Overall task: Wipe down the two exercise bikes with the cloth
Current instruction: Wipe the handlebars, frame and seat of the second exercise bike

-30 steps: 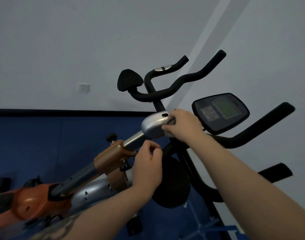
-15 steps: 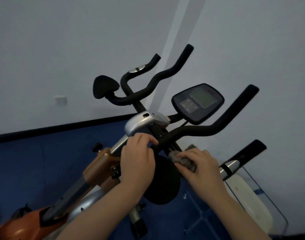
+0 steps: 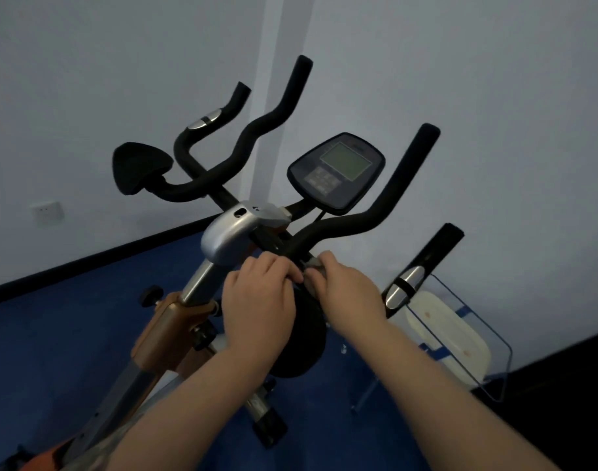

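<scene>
An exercise bike [image 3: 229, 243] with black foam handlebars [image 3: 365, 215], a silver stem cover and a dark console [image 3: 336, 173] stands in front of me. My right hand [image 3: 348, 294] grips a small grey cloth [image 3: 316, 266] against the lower handlebar, just below the stem. My left hand [image 3: 256, 300] sits beside it, fingers curled over the bar near the cloth. Most of the cloth is hidden under my right fingers. No second bike can be made out.
A clear acrylic stand [image 3: 460, 341] holding a white pad sits on the blue floor [image 3: 53, 334] at the right. The orange frame post [image 3: 165, 328] and an adjustment knob [image 3: 151, 295] lie lower left. White walls meet in a corner behind the bike.
My right hand came down from the silver stem cover to the lower handlebar with the cloth. My left hand rose to meet it. The view tilted right and downward.
</scene>
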